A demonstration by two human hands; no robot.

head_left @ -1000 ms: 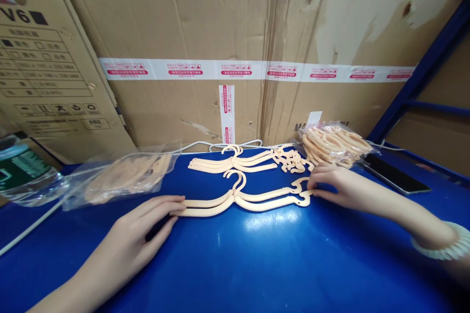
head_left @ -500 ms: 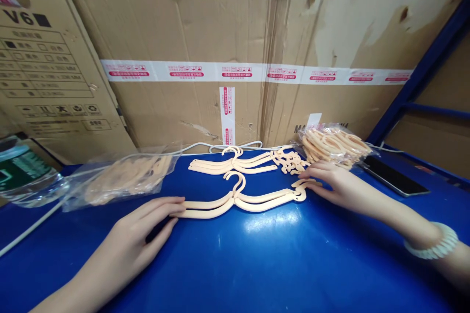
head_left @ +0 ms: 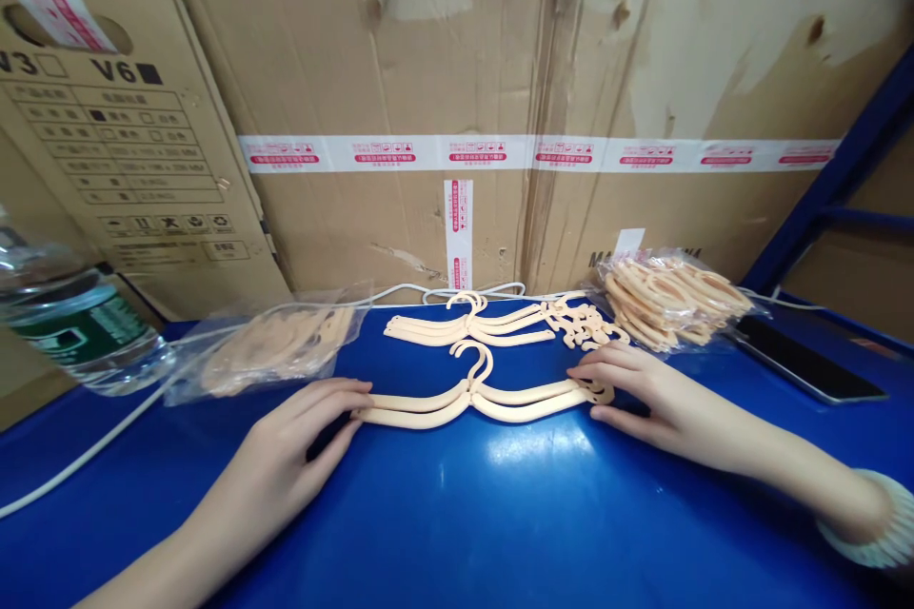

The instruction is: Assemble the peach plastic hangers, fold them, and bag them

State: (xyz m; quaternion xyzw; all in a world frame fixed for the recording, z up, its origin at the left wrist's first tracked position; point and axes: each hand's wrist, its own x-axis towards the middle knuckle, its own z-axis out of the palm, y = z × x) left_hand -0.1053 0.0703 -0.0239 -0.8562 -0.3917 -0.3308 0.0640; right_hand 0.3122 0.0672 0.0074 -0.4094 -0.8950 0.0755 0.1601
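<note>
A pair of pale cream clothes hangers [head_left: 529, 412] lies on the blue tabletop, their hooks pointing away from me. The fingers and thumb of my left hand [head_left: 300, 433] pinch the hangers' left ends. At the opposite end, my right hand [head_left: 661, 400] has its fingers over the tips and its thumb in front, closed around them. A small curled cream piece [head_left: 604, 391] shows between those fingers, partly hidden. Just behind lie several more cream hangers [head_left: 428, 331], stacked together. Beside that stack is a heap of small cream pieces [head_left: 582, 322].
Clear bags of cream parts stand at the left [head_left: 275, 347] and right [head_left: 675, 295]. A water bottle [head_left: 86, 328] and a white cable [head_left: 78, 481] are on the left. A black phone [head_left: 806, 362] lies far right. Large cardboard boxes [head_left: 400, 228] form the back wall.
My right hand has moved inward from the small curled piece beyond the hangers' tips onto the tips themselves. My left hand keeps its pinch. The whole view has shifted slightly.
</note>
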